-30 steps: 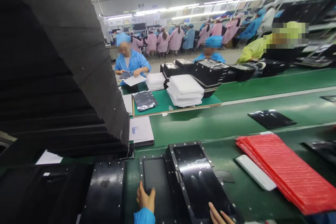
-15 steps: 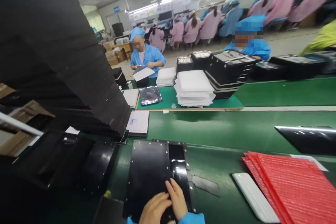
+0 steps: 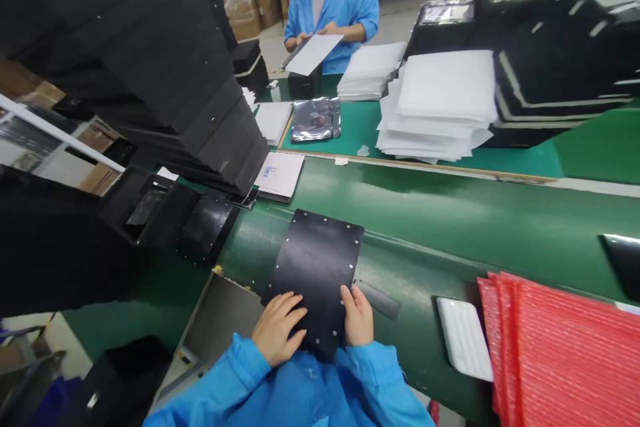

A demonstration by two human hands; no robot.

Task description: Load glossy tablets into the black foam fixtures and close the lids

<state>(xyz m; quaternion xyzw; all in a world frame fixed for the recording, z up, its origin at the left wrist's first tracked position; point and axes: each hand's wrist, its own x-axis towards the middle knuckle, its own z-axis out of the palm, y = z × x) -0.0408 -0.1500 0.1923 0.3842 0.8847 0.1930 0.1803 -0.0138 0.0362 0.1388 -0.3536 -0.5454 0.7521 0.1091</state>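
A flat black plate with small white rivets (image 3: 317,267) lies on the green belt (image 3: 450,227) right in front of me. My left hand (image 3: 277,327) rests on its near left corner with fingers spread flat. My right hand (image 3: 358,315) grips the plate's near right edge, fingers curled along it. Both sleeves are blue. A thin dark strip (image 3: 379,299) lies on the belt just right of my right hand.
A tall leaning stack of black plates (image 3: 165,60) stands at left, more black trays (image 3: 205,227) below it. A white bar (image 3: 465,337) and red ribbed sheets (image 3: 570,353) lie at right. White foam sheets (image 3: 440,107) and black trays (image 3: 560,53) are across the belt, where a person in blue (image 3: 333,0) handles a sheet.
The black plate has been slid over the glossy tray and now covers it. My head tilted down and both hands settled on the plate's near end.
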